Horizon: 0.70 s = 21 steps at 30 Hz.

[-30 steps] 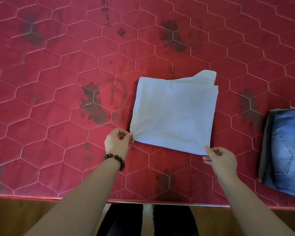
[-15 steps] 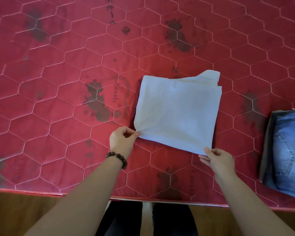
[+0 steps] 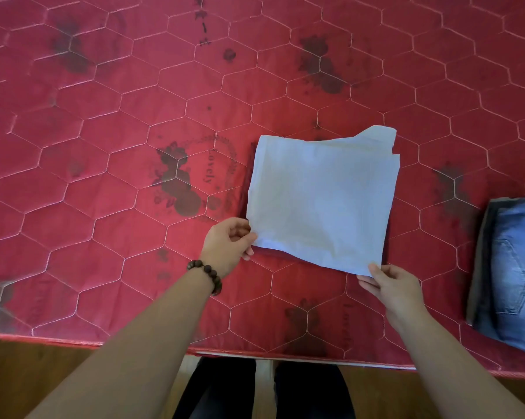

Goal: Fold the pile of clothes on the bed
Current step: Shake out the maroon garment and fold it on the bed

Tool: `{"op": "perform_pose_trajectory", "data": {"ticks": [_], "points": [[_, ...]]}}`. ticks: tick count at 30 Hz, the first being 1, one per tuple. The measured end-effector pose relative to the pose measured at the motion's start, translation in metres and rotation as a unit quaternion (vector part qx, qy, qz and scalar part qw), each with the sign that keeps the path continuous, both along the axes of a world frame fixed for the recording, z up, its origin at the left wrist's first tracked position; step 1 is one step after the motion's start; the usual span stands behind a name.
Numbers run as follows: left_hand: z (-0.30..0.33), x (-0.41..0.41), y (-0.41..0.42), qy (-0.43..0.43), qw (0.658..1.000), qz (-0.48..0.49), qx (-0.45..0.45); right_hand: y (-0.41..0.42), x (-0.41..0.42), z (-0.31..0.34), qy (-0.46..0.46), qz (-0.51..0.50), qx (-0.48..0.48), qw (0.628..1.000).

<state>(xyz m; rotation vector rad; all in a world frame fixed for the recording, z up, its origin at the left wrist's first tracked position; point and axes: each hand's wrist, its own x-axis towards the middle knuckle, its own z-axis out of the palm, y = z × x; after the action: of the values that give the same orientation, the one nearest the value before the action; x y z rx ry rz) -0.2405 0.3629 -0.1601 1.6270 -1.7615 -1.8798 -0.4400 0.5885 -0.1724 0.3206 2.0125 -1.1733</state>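
Observation:
A pale blue folded cloth [image 3: 321,201] lies on the red quilted mattress [image 3: 110,164], its near edge raised off the surface. My left hand [image 3: 229,244], with a bead bracelet at the wrist, pinches the cloth's near left corner. My right hand [image 3: 389,282] pinches the near right corner between thumb and fingers. The far right corner of the cloth shows several uneven layers.
Folded blue jeans [image 3: 512,276] lie at the right edge of the mattress. The mattress front edge [image 3: 73,343] runs along the bottom, with wooden floor and my dark-trousered legs [image 3: 261,391] below it.
Both hands have lifted the cloth's near edge a little off the mattress and shifted slightly away from me. The jeans have not moved.

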Motion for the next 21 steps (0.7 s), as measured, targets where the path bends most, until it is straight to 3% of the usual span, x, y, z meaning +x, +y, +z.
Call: {"op": "perform_pose_trajectory", "data": {"ticks": [7,13,21], "points": [[-0.004,0.004,-0.011,-0.01,1.0,-0.009,0.027,0.003,0.0,-0.003,0.004,-0.022,-0.012,1.0],[-0.001,0.002,-0.018,0.073,0.984,0.023,0.159,0.001,-0.001,-0.003,-0.003,-0.043,-0.021,0.999],[-0.003,0.004,-0.036,0.056,0.977,0.025,0.205,0.001,-0.01,0.002,-0.005,-0.025,-0.023,0.999]]}}
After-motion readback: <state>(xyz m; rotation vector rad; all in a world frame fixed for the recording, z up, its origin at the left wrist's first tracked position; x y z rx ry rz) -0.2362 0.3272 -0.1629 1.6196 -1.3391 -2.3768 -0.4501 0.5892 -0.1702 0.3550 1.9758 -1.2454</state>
